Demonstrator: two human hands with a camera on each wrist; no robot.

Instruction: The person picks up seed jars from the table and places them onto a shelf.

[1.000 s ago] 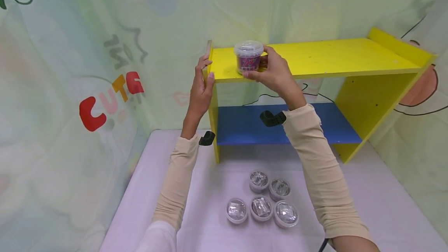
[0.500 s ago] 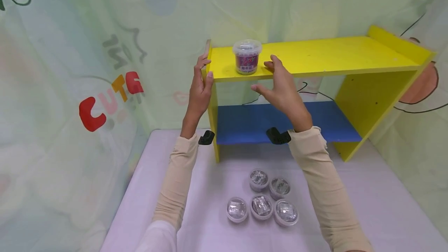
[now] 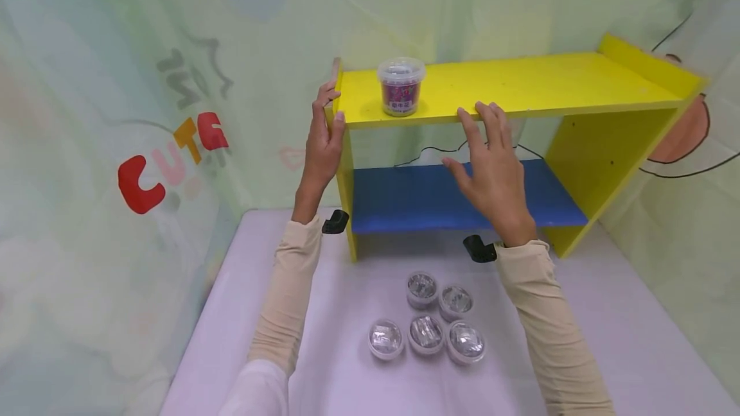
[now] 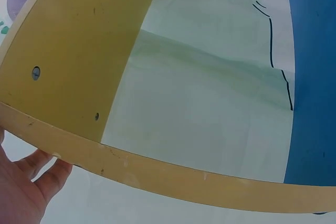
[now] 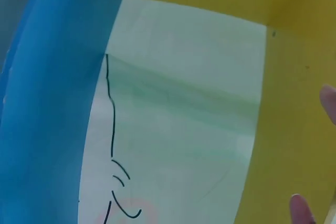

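A small clear plastic tub [image 3: 401, 92] with a lid and a purple label stands upright near the left end of the yellow top board [image 3: 520, 85] of a shelf unit. My left hand [image 3: 324, 146] grips the upper end of the unit's left side panel, thumb at its front edge. In the left wrist view the same hand [image 4: 31, 184] shows at the panel's edge. My right hand [image 3: 494, 169] holds nothing; its fingers are spread, fingertips right at the board's front edge, to the right of the tub. Only two fingertips [image 5: 300, 209] show in the right wrist view.
Several matching tubs [image 3: 426, 334] with silvery contents under clear lids stand grouped on the pale tablecloth [image 3: 335, 377] in front of the unit. A blue lower board [image 3: 416, 201] spans between the yellow sides. A printed cloth backdrop [image 3: 260, 69] hangs behind and at both sides.
My right hand has let go of the tub on the top board and moved right and down, fingers spreading. My left hand stays on the side panel. The head view has shifted slightly.
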